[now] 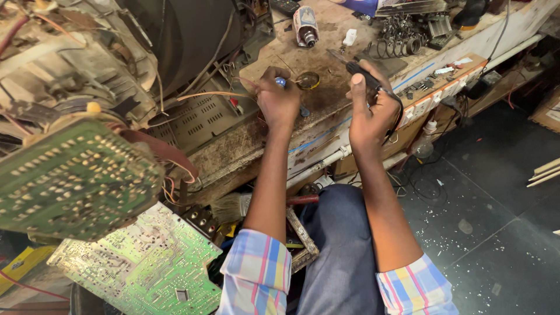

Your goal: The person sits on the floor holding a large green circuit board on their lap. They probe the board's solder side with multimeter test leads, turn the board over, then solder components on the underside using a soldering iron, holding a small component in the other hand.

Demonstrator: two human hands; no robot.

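My right hand [367, 111] grips the black handle of a soldering iron [357, 70], its metal tip pointing up-left over the dirty wooden bench [326, 96]. My left hand [279, 99] pinches a thin orange wire [204, 94] that runs left toward the open back of an old television [175, 35]; a small blue piece shows at its fingertips. A small round tin [308, 80] of dark paste lies on the bench between the two hands.
A green circuit board [73, 178] hangs tilted at left, and a second lighter board [151, 262] lies below it. A small cylinder can [305, 25], metal parts [402, 32] and a switch strip [443, 87] sit on the bench. Dark floor [484, 210] lies at right.
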